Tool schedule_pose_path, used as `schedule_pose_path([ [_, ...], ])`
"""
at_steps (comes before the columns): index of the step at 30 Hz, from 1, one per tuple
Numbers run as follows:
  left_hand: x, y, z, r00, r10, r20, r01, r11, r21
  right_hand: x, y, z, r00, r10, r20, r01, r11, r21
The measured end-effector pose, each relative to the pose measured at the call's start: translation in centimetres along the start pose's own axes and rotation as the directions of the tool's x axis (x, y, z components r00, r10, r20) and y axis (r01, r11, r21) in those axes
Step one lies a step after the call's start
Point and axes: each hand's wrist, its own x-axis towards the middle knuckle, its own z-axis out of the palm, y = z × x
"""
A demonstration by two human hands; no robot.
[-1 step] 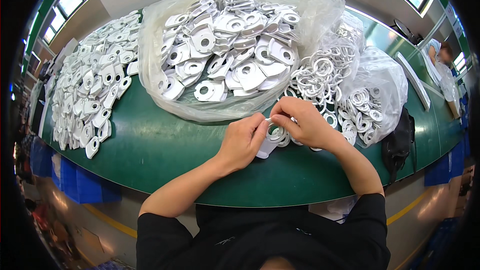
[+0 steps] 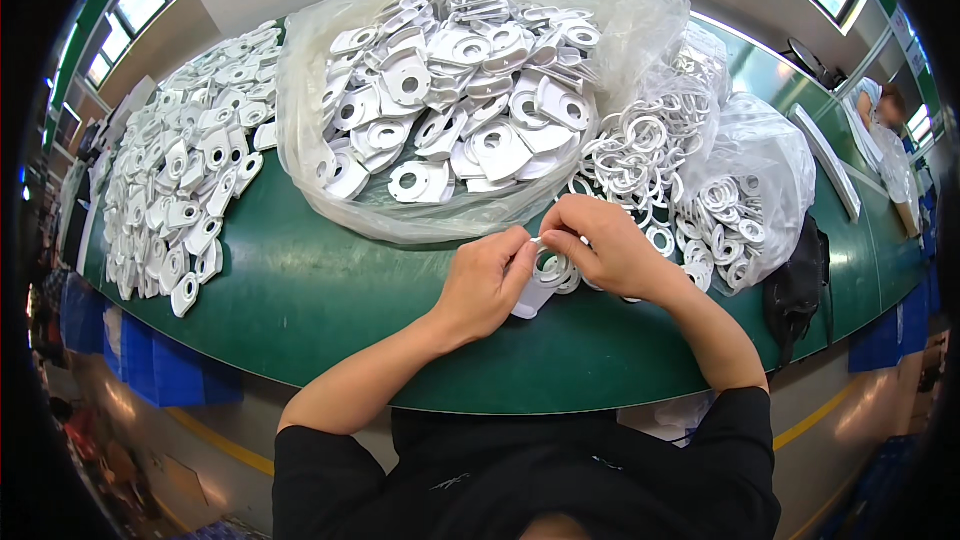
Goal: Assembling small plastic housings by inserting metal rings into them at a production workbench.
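My left hand (image 2: 487,283) and my right hand (image 2: 608,250) meet above the green table, fingertips pinched close together. Between them is a white plastic part (image 2: 533,302) with a round opening and a flat tab that points toward me. Its upper edge is at my fingertips; the fingers hide much of it. Some white rings (image 2: 569,277) lie partly behind it, beside my right hand. A heap of loose white rings (image 2: 645,145) is just beyond my right hand.
A large clear plastic bag (image 2: 330,202) full of white parts lies open ahead. At the left is a pile of white parts (image 2: 185,175). To the right are a bag of rings (image 2: 775,145), a black pouch (image 2: 797,285) and a white strip (image 2: 826,162). A person (image 2: 873,130) is at far right.
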Motion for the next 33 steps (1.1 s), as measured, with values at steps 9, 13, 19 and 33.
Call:
schedule_pose_path([
  [9, 0.1, 0.6, 0.6, 0.975, -0.194, -0.108, 0.075, 0.746, -0.662, 0.1, 0.9, 0.6, 0.959, 0.225, -0.171, -0.110, 0.855, 0.507],
  [13, -0.1, 0.6, 0.9, 0.995, -0.083, 0.056, 0.098, 0.705, -0.702, 0.2, 0.7, 0.5, 0.958, 0.265, -0.109, -0.166, 0.822, 0.544],
  [19, 0.1, 0.2, -0.1, 0.981, -0.159, 0.110, 0.185, 0.611, -0.769, 0.1, 0.7, 0.8, 0.984, 0.083, -0.155, -0.016, 0.921, 0.390],
  [33, 0.2, 0.1, -0.3, 0.996, -0.089, -0.023, 0.088, 0.995, -0.052, -0.3, 0.6, 0.8, 0.993, 0.100, -0.058, -0.089, 0.982, 0.169],
])
